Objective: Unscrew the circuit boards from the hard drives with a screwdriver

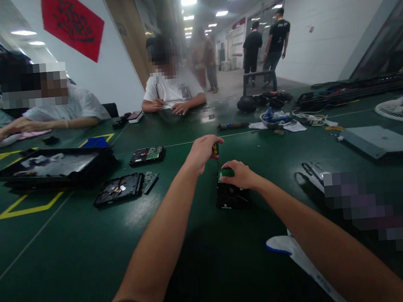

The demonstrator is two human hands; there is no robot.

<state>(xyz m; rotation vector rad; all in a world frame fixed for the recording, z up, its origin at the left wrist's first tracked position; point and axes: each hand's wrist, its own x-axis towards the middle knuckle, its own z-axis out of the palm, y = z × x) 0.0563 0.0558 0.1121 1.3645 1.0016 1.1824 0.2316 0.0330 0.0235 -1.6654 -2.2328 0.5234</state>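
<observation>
My left hand (202,153) is wrapped round the yellow-and-black handle of a screwdriver (216,149), whose shaft points down toward a hard drive (232,199). The exact spot where the tip meets the drive is too small to make out. On the drive's far part is a green circuit board (225,173). My right hand (241,175) grips the drive at that board, thumb and fingers closed over it and partly hiding it. To the left lie another hard drive (119,189), a loose circuit board (150,181) beside it, and a drive with its board showing (146,156).
A black tray (1,177) with scraps stands at left. A white glove (306,259) lies under my right forearm. On the right are a grey metal box (382,140), cables (353,93) and a white basket (398,107). A co-worker (172,90) sits opposite.
</observation>
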